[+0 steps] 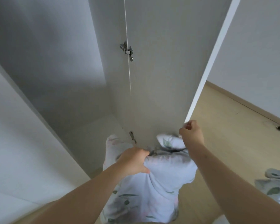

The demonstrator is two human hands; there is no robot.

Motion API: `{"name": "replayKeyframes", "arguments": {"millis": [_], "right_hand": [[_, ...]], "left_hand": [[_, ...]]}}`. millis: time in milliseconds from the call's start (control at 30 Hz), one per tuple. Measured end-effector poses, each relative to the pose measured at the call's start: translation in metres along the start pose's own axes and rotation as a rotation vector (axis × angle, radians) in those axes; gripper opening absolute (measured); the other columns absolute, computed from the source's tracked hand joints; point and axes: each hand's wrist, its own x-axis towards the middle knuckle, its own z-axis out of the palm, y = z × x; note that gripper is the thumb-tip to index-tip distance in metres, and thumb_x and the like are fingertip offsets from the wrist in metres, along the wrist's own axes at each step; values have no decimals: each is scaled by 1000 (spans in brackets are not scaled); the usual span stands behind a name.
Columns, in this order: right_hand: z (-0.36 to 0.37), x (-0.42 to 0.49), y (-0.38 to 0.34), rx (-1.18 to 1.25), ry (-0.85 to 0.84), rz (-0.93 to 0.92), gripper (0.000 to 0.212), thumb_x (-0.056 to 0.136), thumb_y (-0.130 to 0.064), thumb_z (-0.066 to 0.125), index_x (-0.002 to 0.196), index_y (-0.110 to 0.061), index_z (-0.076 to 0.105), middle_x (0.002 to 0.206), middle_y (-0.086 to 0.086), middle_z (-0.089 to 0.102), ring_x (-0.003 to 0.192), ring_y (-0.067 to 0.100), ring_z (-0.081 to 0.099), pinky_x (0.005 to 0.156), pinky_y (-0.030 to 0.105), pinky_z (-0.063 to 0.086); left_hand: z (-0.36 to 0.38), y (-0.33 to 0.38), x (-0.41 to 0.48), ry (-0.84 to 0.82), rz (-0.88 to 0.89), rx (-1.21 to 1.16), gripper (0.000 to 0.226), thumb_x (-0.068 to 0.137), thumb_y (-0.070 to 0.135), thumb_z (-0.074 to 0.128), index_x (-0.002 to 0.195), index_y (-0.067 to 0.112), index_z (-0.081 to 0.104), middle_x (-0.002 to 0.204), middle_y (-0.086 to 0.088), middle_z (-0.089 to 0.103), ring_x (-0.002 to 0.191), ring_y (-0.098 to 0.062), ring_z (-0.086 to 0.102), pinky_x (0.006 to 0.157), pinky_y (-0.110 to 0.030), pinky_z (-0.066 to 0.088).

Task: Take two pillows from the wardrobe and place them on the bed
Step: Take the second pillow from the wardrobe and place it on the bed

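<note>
I look down into an open white wardrobe (58, 65). A white pillow with a green leaf print (160, 183) hangs in front of me, bunched at its top, and my left hand (132, 160) is shut on that bunched cloth. A second lobe of the same print (168, 142) sticks up behind it; whether it is a second pillow I cannot tell. My right hand (191, 131) is closed around the lower edge of the open wardrobe door (160, 70), just above the pillow.
The wardrobe door stands open between the cabinet and the room, with two metal hinges (127, 50) on its inner side. Light wooden floor (225, 135) spreads to the right. Leaf-print bedding (275, 186) lies at the right edge. A white panel (11, 143) closes the left.
</note>
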Motion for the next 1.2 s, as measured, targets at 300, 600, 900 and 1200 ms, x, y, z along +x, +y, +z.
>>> {"name": "replayKeyframes", "arguments": {"millis": [300,600,900,1200], "right_hand": [[60,-56,2,139,-247,14,42,76,12,32,68,-18,60,74,0,67,73,20,62,70,33,50],[156,-116,-35,119,-631,-40,44,85,3,39,96,-34,59,107,-7,62,90,11,61,78,21,50],[239,-159,-111,-66,-868,-157,52,96,-2,33,144,-17,20,143,22,39,126,38,44,99,40,41],[289,-161,-128,-53,-808,-138,60,95,-7,41,147,-21,16,121,3,43,91,17,57,76,24,49]], "left_hand": [[21,-37,-43,2,-125,-91,40,67,46,68,82,11,58,89,-8,67,88,-26,63,66,-29,38],[13,-105,-111,163,-310,-143,44,76,47,66,106,15,60,106,-5,69,95,-21,63,77,-23,43],[-28,-162,-159,255,-491,-185,40,78,43,64,107,16,59,107,-4,69,96,-22,63,79,-25,44],[-61,-197,-175,320,-544,-148,39,81,38,62,109,11,59,112,-9,67,104,-26,60,84,-29,44]]}}
